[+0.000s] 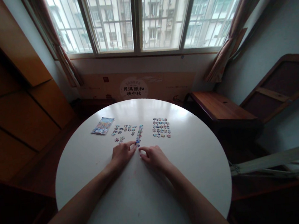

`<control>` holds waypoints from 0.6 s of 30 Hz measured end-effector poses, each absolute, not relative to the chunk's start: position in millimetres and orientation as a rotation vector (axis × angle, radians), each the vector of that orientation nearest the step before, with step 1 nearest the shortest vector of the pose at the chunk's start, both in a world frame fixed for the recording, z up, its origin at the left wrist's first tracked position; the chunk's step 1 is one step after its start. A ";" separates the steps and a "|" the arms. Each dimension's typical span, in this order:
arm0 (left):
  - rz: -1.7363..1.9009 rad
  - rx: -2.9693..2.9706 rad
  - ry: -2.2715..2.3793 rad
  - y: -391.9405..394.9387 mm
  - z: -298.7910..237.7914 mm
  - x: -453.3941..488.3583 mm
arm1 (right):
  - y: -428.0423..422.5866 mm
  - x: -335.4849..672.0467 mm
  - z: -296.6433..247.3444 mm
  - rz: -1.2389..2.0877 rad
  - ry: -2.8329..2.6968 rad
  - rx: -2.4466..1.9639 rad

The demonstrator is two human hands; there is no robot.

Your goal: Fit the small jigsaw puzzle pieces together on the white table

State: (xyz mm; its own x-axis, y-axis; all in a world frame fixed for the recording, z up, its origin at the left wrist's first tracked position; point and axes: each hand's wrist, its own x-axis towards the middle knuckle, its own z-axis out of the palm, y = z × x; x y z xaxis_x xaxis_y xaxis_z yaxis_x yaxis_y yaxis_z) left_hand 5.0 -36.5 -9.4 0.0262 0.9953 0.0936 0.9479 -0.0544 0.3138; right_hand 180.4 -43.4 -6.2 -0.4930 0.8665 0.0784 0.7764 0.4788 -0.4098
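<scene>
A narrow strip of joined jigsaw pieces lies on the white round table, running away from me. My left hand rests at its near end, index finger and thumb closed against the strip's left edge. Just right of that end is my right hand, its index finger and thumb bent with a small gap between them. No piece shows in that gap. Loose jigsaw pieces are scattered left of the strip. To the right, more pieces lie in neat rows.
A printed picture sheet lies at the table's left rear. Beyond the table are a printed cardboard panel and barred windows. A wooden bench stands at the right rear, with orange cabinets at the left.
</scene>
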 end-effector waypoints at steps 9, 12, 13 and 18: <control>0.432 2.134 2.032 -37.2 -6.5 5.8 | -45.2 179.8 -2.1 0.468 -2.455 -1.416; 0.425 2.107 2.039 -38.6 -3.7 7.5 | -45.4 179.8 -1.2 0.472 -2.457 -1.431; 0.427 2.102 2.039 -38.9 -3.2 7.8 | -45.4 179.9 -1.1 0.473 -2.458 -1.433; 0.441 2.113 2.024 -38.5 -4.9 7.7 | -44.9 180.2 -1.9 0.467 -2.461 -1.422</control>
State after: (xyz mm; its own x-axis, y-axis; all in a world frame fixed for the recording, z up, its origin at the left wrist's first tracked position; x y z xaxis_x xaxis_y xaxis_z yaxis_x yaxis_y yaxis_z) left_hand 7.7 -38.5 -4.9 0.0281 0.9958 0.0867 0.9417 -0.0554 0.3319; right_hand 180.2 -44.9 -1.9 -0.4870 0.8711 0.0637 0.7873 0.4694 -0.3997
